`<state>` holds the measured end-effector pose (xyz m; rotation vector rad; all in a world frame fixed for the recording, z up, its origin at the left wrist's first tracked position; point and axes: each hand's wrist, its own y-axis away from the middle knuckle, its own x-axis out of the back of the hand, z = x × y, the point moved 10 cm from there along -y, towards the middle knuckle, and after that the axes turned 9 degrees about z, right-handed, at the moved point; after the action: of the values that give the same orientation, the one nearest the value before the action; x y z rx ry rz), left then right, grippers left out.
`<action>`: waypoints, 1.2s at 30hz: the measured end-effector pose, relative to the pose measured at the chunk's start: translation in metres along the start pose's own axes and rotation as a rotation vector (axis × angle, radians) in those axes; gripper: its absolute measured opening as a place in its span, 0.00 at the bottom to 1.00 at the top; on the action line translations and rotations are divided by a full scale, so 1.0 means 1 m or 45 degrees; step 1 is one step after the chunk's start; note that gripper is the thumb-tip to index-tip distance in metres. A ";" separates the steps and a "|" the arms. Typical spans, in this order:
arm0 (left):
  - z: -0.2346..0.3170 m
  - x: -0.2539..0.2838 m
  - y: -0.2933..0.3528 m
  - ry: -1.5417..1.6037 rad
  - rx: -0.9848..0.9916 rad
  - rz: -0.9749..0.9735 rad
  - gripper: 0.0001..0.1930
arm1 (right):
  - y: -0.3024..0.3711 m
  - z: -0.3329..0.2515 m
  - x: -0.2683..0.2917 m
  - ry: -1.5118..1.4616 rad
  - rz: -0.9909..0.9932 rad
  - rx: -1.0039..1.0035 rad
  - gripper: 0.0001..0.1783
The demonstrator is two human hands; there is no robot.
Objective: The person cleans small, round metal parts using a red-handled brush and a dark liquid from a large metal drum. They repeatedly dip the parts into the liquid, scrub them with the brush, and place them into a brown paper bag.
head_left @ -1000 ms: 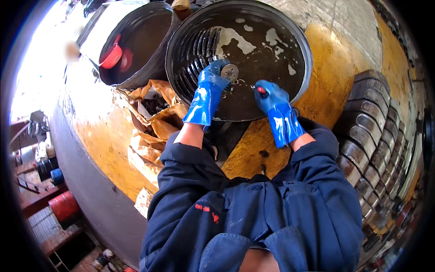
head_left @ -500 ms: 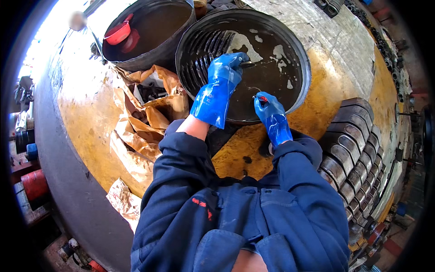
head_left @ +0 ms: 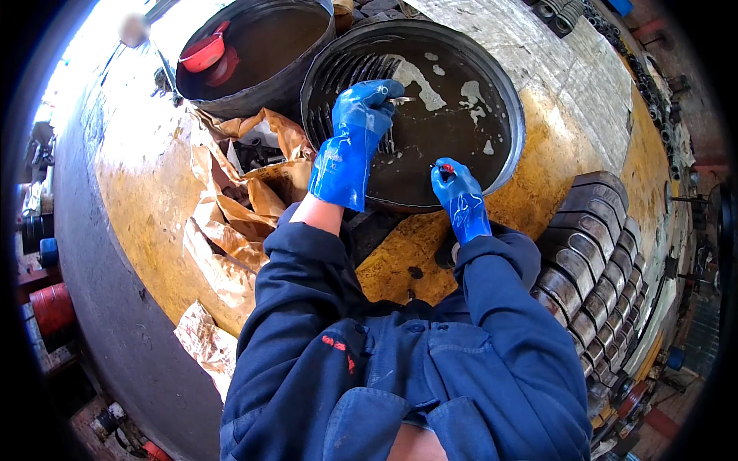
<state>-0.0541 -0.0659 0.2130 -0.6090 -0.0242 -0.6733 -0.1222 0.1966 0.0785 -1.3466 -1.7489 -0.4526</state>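
Note:
Both hands wear blue rubber gloves over a wide round metal tub (head_left: 513, 157) of murky brown liquid. My left hand (head_left: 357, 115) is closed in a pinch above the tub's left side. From its fingertips sticks a small shiny metal piece (head_left: 401, 100), its exact kind too small to tell. At the near right rim, my right hand (head_left: 459, 188) is closed around a small tool with a red handle (head_left: 447, 168); its working end cannot be made out. Dark ring-like parts (head_left: 344, 77) stand in a row in the liquid along the left, and pale foam (head_left: 419, 83) floats beyond.
A second tub (head_left: 288, 91) at the far left holds brown liquid and a red scoop (head_left: 204, 54). Crumpled brown paper (head_left: 223, 250) with dark metal parts inside lies left of my hands. Stacked curved metal pieces (head_left: 588, 246) stand at the right on the yellowish floor (head_left: 146, 207).
My left hand has moved left, away from the tub's middle, with the small metal piece still pinched. My right hand has stayed nearly in place.

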 end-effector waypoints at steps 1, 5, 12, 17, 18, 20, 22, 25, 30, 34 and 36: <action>-0.004 0.001 0.000 0.026 0.023 -0.001 0.16 | 0.000 0.000 -0.001 -0.003 -0.006 0.000 0.11; -0.002 0.007 -0.003 0.010 0.009 0.028 0.15 | 0.000 -0.002 -0.001 -0.020 0.015 0.015 0.10; -0.002 0.010 -0.003 -0.010 -0.037 0.055 0.14 | 0.000 0.000 -0.002 -0.036 0.061 0.069 0.10; -0.006 0.005 -0.002 -0.026 0.004 0.027 0.14 | -0.002 -0.002 -0.001 0.010 -0.031 -0.016 0.10; -0.007 0.003 -0.002 -0.044 0.022 0.012 0.14 | -0.002 -0.003 0.000 0.014 -0.053 -0.038 0.10; -0.005 0.001 -0.002 -0.078 0.057 -0.018 0.14 | -0.003 -0.002 0.000 0.016 -0.030 0.017 0.10; -0.003 0.002 -0.003 -0.069 -0.029 0.010 0.14 | -0.004 -0.005 0.001 -0.017 0.012 0.044 0.10; -0.028 0.003 0.000 0.120 0.067 0.070 0.14 | -0.003 -0.014 0.000 -0.123 0.056 0.071 0.07; -0.016 -0.008 0.002 -0.065 -0.169 0.019 0.16 | -0.006 0.014 -0.026 -0.286 0.037 0.141 0.06; -0.006 0.009 -0.007 -0.020 0.008 0.066 0.15 | -0.007 0.031 -0.037 -0.403 -0.072 0.129 0.07; -0.021 0.035 -0.014 0.145 0.114 0.154 0.13 | -0.010 0.036 -0.043 -0.386 -0.078 0.149 0.06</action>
<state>-0.0379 -0.1061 0.2101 -0.4810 0.0876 -0.5855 -0.1445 0.1930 0.0255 -1.3332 -2.0341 -0.1810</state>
